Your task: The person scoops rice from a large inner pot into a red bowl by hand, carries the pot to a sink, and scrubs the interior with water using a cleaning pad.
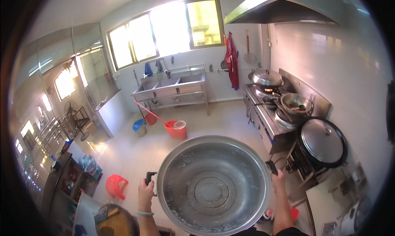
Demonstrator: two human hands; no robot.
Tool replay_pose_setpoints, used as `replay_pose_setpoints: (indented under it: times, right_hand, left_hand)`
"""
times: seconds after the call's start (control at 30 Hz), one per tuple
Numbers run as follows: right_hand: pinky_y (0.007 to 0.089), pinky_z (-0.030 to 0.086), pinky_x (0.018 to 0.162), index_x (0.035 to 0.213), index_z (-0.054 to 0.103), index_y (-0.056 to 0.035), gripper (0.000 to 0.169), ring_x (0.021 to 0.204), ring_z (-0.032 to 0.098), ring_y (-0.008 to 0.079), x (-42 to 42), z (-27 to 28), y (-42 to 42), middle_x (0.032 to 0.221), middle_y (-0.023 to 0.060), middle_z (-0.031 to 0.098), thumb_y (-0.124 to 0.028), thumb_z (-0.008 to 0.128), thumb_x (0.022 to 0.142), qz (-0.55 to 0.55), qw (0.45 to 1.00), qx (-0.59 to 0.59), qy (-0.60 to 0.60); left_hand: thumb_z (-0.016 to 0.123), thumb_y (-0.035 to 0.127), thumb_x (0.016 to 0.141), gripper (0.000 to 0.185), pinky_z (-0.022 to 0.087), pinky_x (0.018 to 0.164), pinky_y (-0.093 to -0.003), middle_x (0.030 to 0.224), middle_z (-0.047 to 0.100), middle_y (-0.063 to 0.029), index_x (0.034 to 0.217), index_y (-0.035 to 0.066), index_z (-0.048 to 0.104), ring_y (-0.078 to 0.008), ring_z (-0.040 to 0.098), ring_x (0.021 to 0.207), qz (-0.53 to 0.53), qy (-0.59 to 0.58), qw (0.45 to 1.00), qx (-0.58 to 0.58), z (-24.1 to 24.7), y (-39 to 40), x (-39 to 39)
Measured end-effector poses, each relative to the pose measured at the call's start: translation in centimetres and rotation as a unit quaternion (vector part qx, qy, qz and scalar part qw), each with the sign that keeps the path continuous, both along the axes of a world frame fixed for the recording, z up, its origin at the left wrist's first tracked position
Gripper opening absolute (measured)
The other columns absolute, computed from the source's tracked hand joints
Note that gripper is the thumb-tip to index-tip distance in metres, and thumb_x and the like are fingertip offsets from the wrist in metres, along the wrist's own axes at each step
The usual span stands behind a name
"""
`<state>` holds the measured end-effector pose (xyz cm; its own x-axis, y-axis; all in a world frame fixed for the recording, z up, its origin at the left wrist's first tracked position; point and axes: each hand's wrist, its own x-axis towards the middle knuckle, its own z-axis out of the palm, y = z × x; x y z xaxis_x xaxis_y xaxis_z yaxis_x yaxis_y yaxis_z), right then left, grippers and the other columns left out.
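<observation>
A large, wide metal pot (213, 191) hangs in the air before me, its inside turned up toward the camera. Pale flaky residue clings to its wall and bottom, and ring marks circle the base. My left hand (145, 192) grips the black handle (150, 176) on the left side and wears a bangle at the wrist. On the opposite side, my right hand (278, 179) is closed around the other black handle (272, 167). The pot's outside and the floor directly below it are hidden.
Right: a gas range (262, 120) with a lidded wok (267, 78), a metal bowl (295, 103) and a big lidded pan (324, 140). Ahead: a steel sink (172, 85) and a red mop bucket (176, 131). Left: a red stool (116, 186) and a round chopping block (115, 225) bearing a cleaver (105, 214).
</observation>
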<state>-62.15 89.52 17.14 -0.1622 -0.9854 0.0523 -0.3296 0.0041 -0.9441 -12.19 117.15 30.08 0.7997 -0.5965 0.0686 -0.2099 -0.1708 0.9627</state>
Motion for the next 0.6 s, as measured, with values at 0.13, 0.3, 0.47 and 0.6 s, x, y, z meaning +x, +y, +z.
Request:
replay_pose_setpoints:
  times: [0.13,0.3,0.47,0.6]
  right_hand:
    - [0.0402,0.048,0.065,0.090,0.063,0.0003,0.016,0.071,0.063,0.0283,6.1,-2.3,-13.2,0.076,0.0151,0.064,-0.011,0.060,0.079,-0.056,0.998,-0.035,-0.015]
    - [0.0398,0.047,0.066,0.090,0.061,0.0026,0.017,0.071,0.061,0.0253,16.8,2.2,-31.6,0.077,0.0151,0.062,-0.012,0.063,0.081,-0.053,0.998,-0.013,0.028]
    - [0.0383,0.046,0.063,0.090,0.062,0.0016,0.016,0.067,0.058,0.0232,28.9,6.5,-49.2,0.073,0.0118,0.060,-0.011,0.063,0.081,-0.021,1.000,0.004,0.013]
    - [0.0388,0.046,0.063,0.089,0.063,0.0007,0.017,0.066,0.060,0.0265,38.8,2.9,-64.7,0.069,0.0123,0.061,-0.011,0.061,0.078,-0.002,0.998,-0.054,0.031]
  left_hand:
    - [0.062,0.015,0.088,0.020,0.039,0.046,-0.0289,0.070,0.053,-0.0022,0.099,-0.001,0.055,-0.0101,0.048,0.055,-0.036,-0.020,0.999,-0.014,-1.8,-17.7,7.9]
    - [0.063,0.015,0.088,0.020,0.037,0.046,-0.0273,0.069,0.051,0.0004,0.099,0.000,0.056,-0.0085,0.046,0.055,-0.027,0.004,0.999,-0.036,-2.7,-36.6,17.3]
    - [0.061,0.014,0.090,0.018,0.042,0.048,-0.0264,0.072,0.050,0.0005,0.101,0.002,0.054,-0.0096,0.048,0.057,0.004,0.045,0.998,-0.034,-1.8,-50.3,26.8]
    - [0.060,0.013,0.090,0.017,0.044,0.048,-0.0268,0.072,0.050,0.0007,0.101,0.002,0.054,-0.0094,0.048,0.058,0.026,0.066,0.997,-0.019,-3.9,-62.7,36.0]
